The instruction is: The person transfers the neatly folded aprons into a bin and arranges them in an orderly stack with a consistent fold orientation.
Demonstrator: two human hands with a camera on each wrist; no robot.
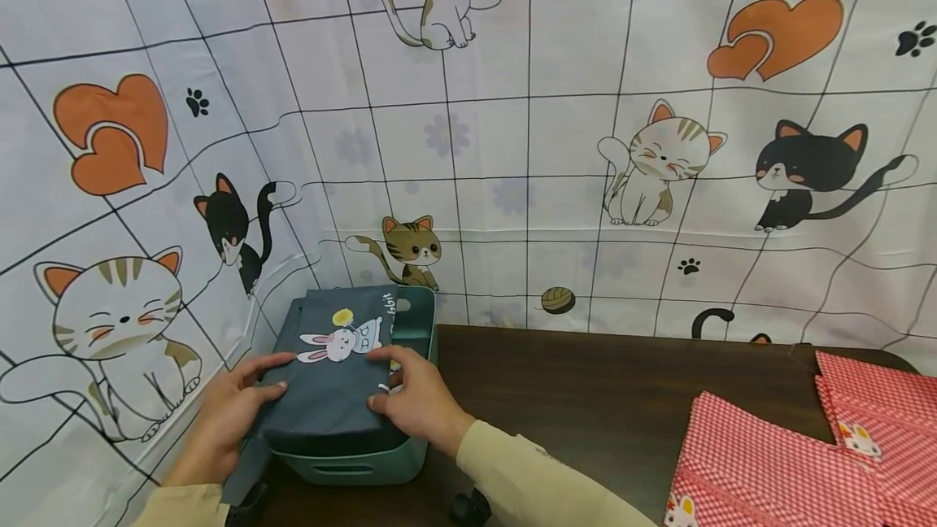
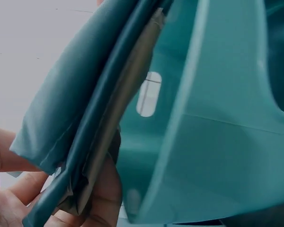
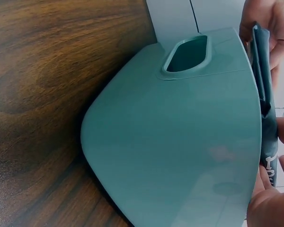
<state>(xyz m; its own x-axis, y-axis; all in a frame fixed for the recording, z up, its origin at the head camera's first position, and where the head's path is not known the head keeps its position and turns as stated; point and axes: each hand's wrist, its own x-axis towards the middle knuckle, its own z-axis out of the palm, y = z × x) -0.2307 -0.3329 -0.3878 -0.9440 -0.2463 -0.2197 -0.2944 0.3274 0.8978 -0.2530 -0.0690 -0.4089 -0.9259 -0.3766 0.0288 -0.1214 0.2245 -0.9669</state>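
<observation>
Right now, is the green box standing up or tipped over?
Standing up: in the head view, the green box sits on the dark table, its open top facing up beneath the bunny cloth.

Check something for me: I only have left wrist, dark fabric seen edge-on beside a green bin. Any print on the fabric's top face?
Observer: Yes. The head view shows a white rabbit printed on the dark fabric.
Operator: Copy. What's the right hand doing?
Observer: The right hand holds the fabric at its right-hand edge.
</observation>
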